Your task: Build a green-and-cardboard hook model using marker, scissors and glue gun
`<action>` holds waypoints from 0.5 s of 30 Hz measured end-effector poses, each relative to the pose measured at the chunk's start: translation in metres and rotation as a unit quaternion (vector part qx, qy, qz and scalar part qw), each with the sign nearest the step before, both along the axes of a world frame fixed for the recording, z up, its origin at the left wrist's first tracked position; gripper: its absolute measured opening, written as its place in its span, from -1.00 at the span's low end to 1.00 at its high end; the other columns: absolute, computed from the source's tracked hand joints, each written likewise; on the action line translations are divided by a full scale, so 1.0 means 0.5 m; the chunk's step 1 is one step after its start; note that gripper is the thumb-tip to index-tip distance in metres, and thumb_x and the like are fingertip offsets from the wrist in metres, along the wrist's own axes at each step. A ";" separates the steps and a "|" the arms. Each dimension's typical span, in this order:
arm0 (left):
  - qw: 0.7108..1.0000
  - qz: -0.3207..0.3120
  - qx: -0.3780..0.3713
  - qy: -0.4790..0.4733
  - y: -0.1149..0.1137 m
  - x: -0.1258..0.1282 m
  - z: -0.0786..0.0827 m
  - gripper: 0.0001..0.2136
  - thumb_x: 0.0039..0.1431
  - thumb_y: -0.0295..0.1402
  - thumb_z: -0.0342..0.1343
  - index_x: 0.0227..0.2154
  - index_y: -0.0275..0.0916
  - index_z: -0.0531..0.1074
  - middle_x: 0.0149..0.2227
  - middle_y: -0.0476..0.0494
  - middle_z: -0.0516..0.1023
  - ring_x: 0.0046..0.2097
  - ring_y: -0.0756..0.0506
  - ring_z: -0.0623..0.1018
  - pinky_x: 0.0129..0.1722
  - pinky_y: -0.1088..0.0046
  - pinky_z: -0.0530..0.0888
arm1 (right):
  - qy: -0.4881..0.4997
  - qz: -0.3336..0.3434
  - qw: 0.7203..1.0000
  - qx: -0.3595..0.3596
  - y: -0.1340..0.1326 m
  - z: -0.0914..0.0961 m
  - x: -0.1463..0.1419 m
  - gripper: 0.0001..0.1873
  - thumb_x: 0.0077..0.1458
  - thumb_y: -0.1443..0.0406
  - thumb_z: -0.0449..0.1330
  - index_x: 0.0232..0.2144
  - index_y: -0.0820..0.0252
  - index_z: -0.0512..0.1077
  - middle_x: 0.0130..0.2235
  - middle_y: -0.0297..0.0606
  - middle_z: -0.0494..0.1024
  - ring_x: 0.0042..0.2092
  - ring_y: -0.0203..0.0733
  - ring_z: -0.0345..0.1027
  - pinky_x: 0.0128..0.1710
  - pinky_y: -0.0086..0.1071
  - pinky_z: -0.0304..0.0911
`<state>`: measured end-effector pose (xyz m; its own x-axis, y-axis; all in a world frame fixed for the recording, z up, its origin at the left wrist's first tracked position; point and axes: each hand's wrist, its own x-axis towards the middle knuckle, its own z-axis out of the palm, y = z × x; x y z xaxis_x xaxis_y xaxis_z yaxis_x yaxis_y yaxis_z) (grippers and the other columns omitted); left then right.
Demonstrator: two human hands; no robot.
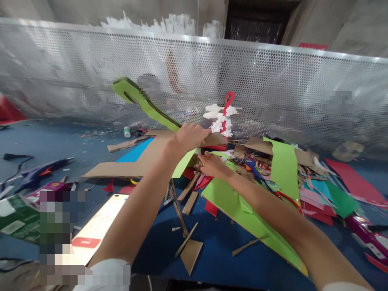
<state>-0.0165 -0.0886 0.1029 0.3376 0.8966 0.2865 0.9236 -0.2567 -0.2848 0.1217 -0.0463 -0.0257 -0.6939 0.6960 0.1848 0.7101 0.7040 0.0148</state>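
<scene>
My left hand (pixel 191 139) is closed around a long lime-green cardboard strip (pixel 151 111). The strip rises up and to the left, ending in a rounded head with a slot. My right hand (pixel 212 163) is just below it, fingers curled in among the scraps; what they grip is hidden. A pale green piece (pixel 183 165) shows beneath my left wrist. Under my right forearm lies a large lime-green sheet (pixel 227 198). Behind the hands, a red looped piece (pixel 229 99) carries white fluffy shapes (pixel 222 121).
A perforated metal screen (pixel 106 72) stands along the back. Brown cardboard (pixel 145 157), paper offcuts and a red sheet (pixel 354 182) litter the blue table. Blue glue guns (pixel 42 171) (pixel 256 171) lie left and right. A lit phone (pixel 100 222) is beside my left forearm.
</scene>
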 end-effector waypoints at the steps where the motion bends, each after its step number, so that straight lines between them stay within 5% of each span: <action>1: 1.000 0.001 0.006 0.006 0.000 0.000 -0.001 -0.65 0.28 -0.38 0.22 0.11 -0.17 0.49 -0.13 -0.27 0.68 -0.02 -0.27 0.64 -0.08 0.32 0.40 | 0.006 0.008 1.000 0.000 0.003 -0.002 -0.005 -0.46 0.31 0.00 0.14 0.20 0.17 0.36 0.11 0.11 0.48 0.10 0.23 0.46 0.05 -0.05 0.34; 8: 0.999 -0.007 0.031 0.021 -0.005 -0.007 0.005 -0.70 0.29 -0.39 0.22 0.07 -0.21 0.48 -0.15 -0.27 0.68 -0.06 -0.25 0.65 -0.14 0.36 0.40 | 0.176 0.073 0.979 -0.072 0.016 0.009 0.025 -0.69 0.18 0.22 0.28 -0.06 0.21 0.42 -0.15 -0.11 0.61 -0.06 0.03 0.50 -0.04 -0.18 0.35; 15: 0.999 0.002 0.032 0.033 -0.005 -0.008 0.005 -0.69 0.30 -0.38 0.21 0.08 -0.18 0.48 -0.17 -0.25 0.69 -0.08 -0.24 0.65 -0.13 0.35 0.42 | 0.358 0.134 0.852 -0.359 -0.035 0.038 0.158 -0.63 0.23 0.12 0.21 0.03 0.11 0.46 0.01 -0.14 0.54 -0.33 -0.24 0.44 -0.41 -0.31 0.49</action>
<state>-0.0205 -0.0912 0.1053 0.3532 0.8792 0.3199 0.9035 -0.2318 -0.3606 0.2005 -0.0640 -0.0067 -0.7337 0.6424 0.2214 0.1686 0.4878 -0.8565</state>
